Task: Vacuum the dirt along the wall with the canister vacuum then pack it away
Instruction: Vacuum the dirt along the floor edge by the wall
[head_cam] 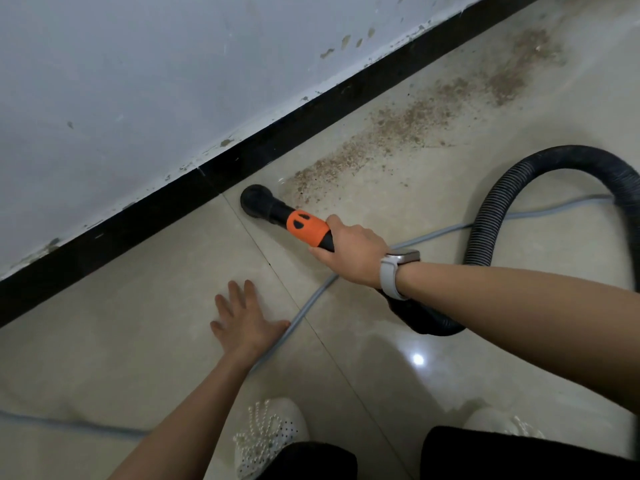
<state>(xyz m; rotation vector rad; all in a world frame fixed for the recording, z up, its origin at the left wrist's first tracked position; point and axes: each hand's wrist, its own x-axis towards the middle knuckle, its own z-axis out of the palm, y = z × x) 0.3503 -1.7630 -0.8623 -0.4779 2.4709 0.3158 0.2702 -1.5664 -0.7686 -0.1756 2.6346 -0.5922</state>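
My right hand point(353, 252) has its grip closed around the black rigid handle end of the vacuum wand, just behind the orange plastic collar point(308, 228) at the centre of the frame; my left hand point(244, 318) lies flat with fingers spread on the glossy beige floor tile point(138, 306), lower and to the left, holding nothing. The round black suction nozzle point(258, 201) sits on the floor just beside the black skirting board point(138, 216) that runs diagonally from lower left to upper right beneath the scuffed white wall point(138, 81). The wand's long axis runs from my hand toward the upper left, with the mouth pointing at the skirting. The wand looks like hard plastic, stiff and light, so I judge one hand behind the collar steers it well enough; the collar's moulded shape should stop my fingers sliding forward. The black ribbed flexible hose point(485, 230) loops away to the right edge and will probably drag and twist against my wrist, so I expect its pull more than any weight. The band of brown crumbly dirt point(398, 129) stretches along the skirting toward the upper right, starting just right of the nozzle, so most of it looks uncollected. A thin grey power cord point(311, 306) crosses the floor under my right arm, close to my left thumb. The canister itself is out of view.
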